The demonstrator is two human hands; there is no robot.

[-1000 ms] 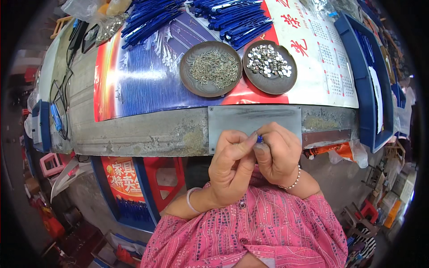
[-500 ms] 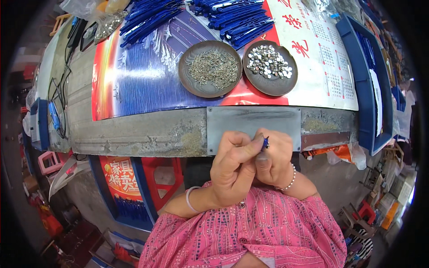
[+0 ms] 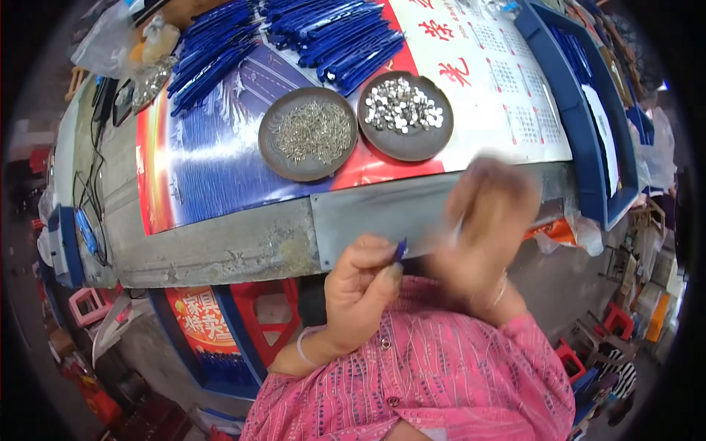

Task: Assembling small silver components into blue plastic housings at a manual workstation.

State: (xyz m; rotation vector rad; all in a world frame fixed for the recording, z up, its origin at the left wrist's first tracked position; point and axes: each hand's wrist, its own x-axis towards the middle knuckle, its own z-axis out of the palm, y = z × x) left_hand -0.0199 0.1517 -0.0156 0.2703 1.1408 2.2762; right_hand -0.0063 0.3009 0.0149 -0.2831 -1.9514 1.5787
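My left hand, in front of the table's near edge, pinches a dark blue plastic piece between thumb and fingers. Only its tip shows; the rest is hidden in the hand. Away from it to the right, my right hand is raised over the table edge and smeared by motion, so its fingers and anything in them cannot be made out. Beyond the hands stand two round brown dishes. The left dish holds many thin metal pins; the right dish holds small shiny round metal pieces.
Piles of long slim blue plastic pieces lie on a printed poster at the back. A grey metal plate is fixed at the table's near edge. Blue crates stand at the right and below the table. Plastic bags lie far left.
My hands, together before, are now apart. The right hand has swung up and right in a blur; the left keeps the blue piece. The whole view has shifted and tilted.
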